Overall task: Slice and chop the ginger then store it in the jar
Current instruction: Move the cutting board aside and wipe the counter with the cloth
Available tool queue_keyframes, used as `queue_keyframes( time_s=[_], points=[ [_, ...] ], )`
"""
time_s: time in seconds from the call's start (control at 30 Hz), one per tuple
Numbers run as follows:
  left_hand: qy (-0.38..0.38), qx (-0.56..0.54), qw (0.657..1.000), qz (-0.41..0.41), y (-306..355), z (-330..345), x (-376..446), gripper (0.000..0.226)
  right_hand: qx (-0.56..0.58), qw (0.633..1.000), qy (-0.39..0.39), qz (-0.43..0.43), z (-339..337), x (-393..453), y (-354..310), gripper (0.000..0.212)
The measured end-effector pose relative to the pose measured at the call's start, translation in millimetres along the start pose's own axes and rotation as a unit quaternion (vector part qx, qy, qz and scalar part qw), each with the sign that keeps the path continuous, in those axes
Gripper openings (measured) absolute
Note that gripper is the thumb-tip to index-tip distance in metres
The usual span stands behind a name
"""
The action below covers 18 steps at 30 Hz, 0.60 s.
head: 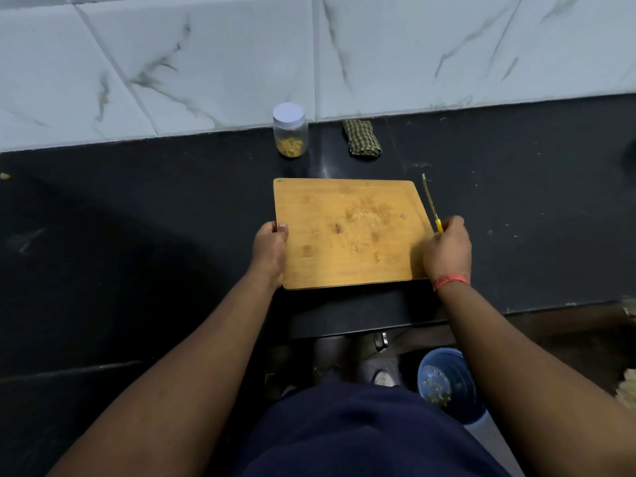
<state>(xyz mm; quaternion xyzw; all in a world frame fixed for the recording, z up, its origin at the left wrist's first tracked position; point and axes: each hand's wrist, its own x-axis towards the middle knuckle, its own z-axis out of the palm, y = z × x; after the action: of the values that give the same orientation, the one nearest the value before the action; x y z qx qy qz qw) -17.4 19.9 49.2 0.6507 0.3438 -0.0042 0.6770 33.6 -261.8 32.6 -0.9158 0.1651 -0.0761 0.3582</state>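
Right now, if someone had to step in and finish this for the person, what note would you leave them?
Left hand grips the left edge of the cutting board.
Right hand holds the knife by its yellow handle, just off the board's right edge.
Jar, lid on, stands by the wall with chopped ginger inside.
Done: the board is bare, no ginger left on it.
Left: seemingly just putting the knife and board away.

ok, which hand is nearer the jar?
Left. The left hand grips the cutting board's left edge, below the jar; the right hand holds the knife farther right.
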Motion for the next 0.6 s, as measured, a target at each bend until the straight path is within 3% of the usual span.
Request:
queue_keyframes(
  time_s=[0.17,0.6],
  points=[
    [-0.064,-0.002,0.998,0.012,-9,40,-2,0.022,-0.018,0.997,0.012,-0.079,-25,-42,9,0.026],
    [-0.282,0.017,0.959,-0.023,-71,178,-109,0.016,-0.066,0.997,0.045,0.0,-124,-142,126,0.024]
  ],
)
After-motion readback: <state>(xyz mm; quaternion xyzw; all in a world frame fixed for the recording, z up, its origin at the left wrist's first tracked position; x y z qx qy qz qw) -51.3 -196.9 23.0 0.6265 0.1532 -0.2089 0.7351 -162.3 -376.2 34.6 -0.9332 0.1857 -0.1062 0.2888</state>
